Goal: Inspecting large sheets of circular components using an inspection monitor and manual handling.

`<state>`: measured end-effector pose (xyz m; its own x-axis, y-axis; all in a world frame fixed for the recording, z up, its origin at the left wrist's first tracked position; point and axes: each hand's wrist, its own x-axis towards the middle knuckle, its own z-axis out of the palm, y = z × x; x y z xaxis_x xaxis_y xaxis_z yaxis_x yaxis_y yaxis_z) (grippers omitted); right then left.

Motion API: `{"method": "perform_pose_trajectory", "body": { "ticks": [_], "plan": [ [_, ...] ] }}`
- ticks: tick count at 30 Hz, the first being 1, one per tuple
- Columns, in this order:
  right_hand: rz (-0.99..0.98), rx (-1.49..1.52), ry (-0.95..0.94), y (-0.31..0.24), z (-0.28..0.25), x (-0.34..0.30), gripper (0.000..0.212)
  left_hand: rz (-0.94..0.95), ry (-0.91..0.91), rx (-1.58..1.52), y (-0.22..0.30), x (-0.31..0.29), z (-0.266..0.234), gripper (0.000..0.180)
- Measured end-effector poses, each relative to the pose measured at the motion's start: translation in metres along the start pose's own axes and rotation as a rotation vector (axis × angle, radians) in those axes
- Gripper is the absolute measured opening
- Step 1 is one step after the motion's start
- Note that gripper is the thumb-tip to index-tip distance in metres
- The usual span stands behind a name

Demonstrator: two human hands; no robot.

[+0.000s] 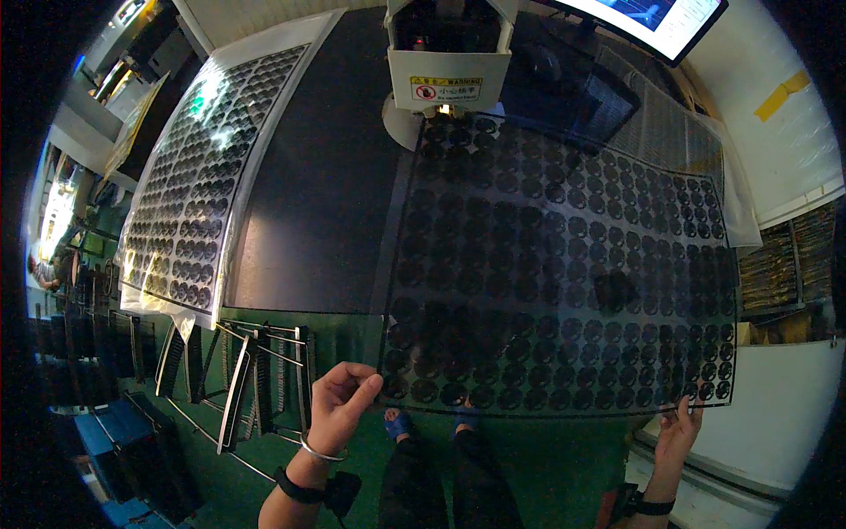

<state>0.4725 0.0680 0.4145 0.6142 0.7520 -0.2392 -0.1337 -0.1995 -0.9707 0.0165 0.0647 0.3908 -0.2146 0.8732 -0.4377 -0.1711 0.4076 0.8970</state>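
Between my hands hangs a large transparent film sheet (564,353) printed with rows of dark round shapes. Its far part reaches under the head of a white machine (449,79) that carries a warning label and a small lit spot beneath. My left hand (342,406) pinches the sheet's near left corner between thumb and fingers. Near the right corner, my right hand (677,430) grips the lower edge, its fingers partly seen through the film. The floor and my feet show through the sheet.
A similar patterned sheet stack (198,176) lies on the left of the dark table (308,176). Black slotted racks (247,379) stand below it. A monitor (656,22) is at the far right, a white cabinet (784,406) at the right. Shelves with stacked items sit beyond.
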Motion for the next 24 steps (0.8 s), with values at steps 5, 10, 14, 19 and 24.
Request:
{"method": "perform_pose_trajectory", "body": {
  "ticks": [5, 10, 14, 19, 24],
  "plan": [
    [0.023, -0.035, 0.020, -0.002, 0.001, 0.000, 0.041, 0.016, -0.009, -0.008, 0.000, 0.001, 0.000, 0.012],
    [0.008, -0.037, 0.000, -0.003, 0.000, 0.000, 0.040, -0.033, -0.011, -0.006, 0.001, -0.001, -0.001, 0.017],
    [0.037, -0.027, 0.018, 0.000, -0.007, 0.003, 0.034, -0.003, 0.004, -0.029, 0.002, 0.000, -0.002, 0.028],
    [0.064, -0.001, 0.043, 0.008, -0.019, 0.011, 0.032, 0.012, -0.011, -0.022, 0.002, 0.001, -0.010, 0.045],
    [0.097, -0.031, -0.103, 0.011, -0.038, 0.027, 0.034, 0.027, 0.014, -0.047, 0.007, 0.002, -0.016, 0.050]
  ]
}}
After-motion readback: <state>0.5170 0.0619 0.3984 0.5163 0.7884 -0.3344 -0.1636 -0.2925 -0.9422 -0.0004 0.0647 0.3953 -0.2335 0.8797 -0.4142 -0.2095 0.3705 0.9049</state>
